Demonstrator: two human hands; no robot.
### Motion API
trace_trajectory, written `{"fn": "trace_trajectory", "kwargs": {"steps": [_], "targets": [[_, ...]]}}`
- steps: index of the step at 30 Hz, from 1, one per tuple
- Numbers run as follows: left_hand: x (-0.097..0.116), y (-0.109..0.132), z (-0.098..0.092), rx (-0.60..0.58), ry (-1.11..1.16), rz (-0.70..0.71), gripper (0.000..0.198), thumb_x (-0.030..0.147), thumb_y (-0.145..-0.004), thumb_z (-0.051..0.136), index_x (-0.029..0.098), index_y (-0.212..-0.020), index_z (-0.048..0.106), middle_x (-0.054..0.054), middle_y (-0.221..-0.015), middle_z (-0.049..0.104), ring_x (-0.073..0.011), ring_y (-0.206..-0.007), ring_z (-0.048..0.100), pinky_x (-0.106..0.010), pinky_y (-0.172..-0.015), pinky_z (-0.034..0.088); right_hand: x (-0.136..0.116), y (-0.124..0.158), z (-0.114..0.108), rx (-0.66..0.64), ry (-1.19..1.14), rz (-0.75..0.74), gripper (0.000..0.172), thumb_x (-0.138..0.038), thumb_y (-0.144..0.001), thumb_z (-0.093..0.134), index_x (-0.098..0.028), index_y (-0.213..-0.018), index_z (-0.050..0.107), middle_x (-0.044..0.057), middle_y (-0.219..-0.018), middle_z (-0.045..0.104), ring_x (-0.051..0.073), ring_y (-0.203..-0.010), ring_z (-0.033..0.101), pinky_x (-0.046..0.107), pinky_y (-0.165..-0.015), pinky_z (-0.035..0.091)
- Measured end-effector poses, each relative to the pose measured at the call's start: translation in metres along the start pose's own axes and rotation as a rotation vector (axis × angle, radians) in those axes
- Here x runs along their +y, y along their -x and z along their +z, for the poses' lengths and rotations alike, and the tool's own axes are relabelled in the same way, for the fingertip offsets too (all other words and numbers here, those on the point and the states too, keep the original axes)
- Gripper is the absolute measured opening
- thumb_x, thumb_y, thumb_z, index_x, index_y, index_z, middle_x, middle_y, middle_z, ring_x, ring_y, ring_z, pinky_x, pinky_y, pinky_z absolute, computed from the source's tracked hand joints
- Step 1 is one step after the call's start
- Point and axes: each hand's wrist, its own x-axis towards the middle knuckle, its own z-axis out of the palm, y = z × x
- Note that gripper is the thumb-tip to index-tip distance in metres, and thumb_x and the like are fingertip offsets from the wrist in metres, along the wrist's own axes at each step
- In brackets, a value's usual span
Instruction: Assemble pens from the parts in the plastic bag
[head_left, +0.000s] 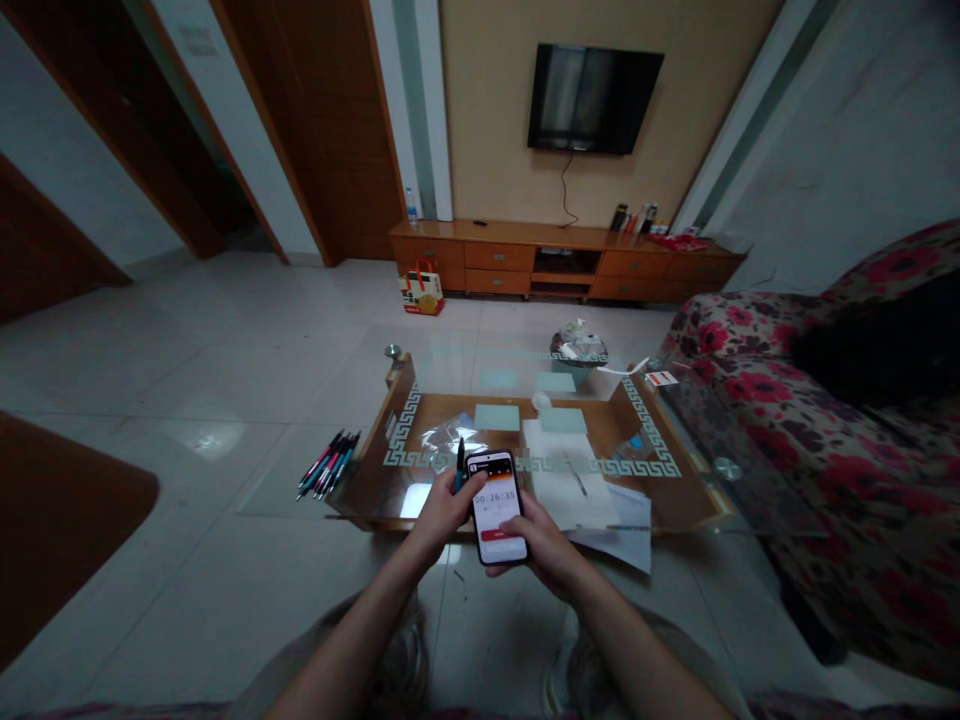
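Observation:
A smartphone point(498, 515) showing a timer at 00:26:35 is held upright between both my hands, over the near edge of a glass-topped coffee table point(442, 375). My left hand point(442, 507) grips its left side, thumb near the top of the screen. A dark pen point(460, 462) also sticks up from that hand. My right hand point(546, 540) holds the lower right side, its thumb on the screen near a red button. Just beyond, a white sheet or pad point(547, 460) lies on the table with a pen point(577, 480) on it.
Several pens point(328, 465) lie bunched at the table's left end. Clear plastic wrapping point(448, 435) is behind the phone. A filled waste basket point(577, 347) stands beyond the table. A flowered sofa point(885, 400) is on the right, a paper bag point(421, 290) by the TV cabinet point(499, 257).

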Motion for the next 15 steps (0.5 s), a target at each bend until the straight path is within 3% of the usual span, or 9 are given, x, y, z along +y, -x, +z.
{"fn": "trace_trajectory", "kwargs": {"steps": [9,15], "targets": [[-0.0014,-0.0010,-0.0020,-0.031,0.011,0.013,0.043,0.051,-0.073,0.073,0.013,-0.089,0.063,0.003,-0.058,0.056,-0.0071,-0.044,0.044,-0.018,-0.043,0.031,-0.0083,0.0040,0.0052,0.014,-0.032,0.028,0.052,-0.023,-0.072,0.061,-0.022,-0.123,0.051,0.007,-0.102,0.065,0.023,-0.076,0.066,0.044,-0.057,0.059],[-0.0007,-0.0010,-0.0015,-0.037,0.016,0.004,0.046,0.051,-0.072,0.074,0.012,-0.093,0.064,-0.002,-0.067,0.064,-0.0117,-0.052,0.054,-0.020,-0.047,0.037,-0.0068,0.0037,0.0045,0.012,-0.030,0.023,0.051,-0.024,-0.073,0.061,-0.023,-0.122,0.051,0.006,-0.101,0.066,0.022,-0.075,0.066,0.042,-0.056,0.059]]}}
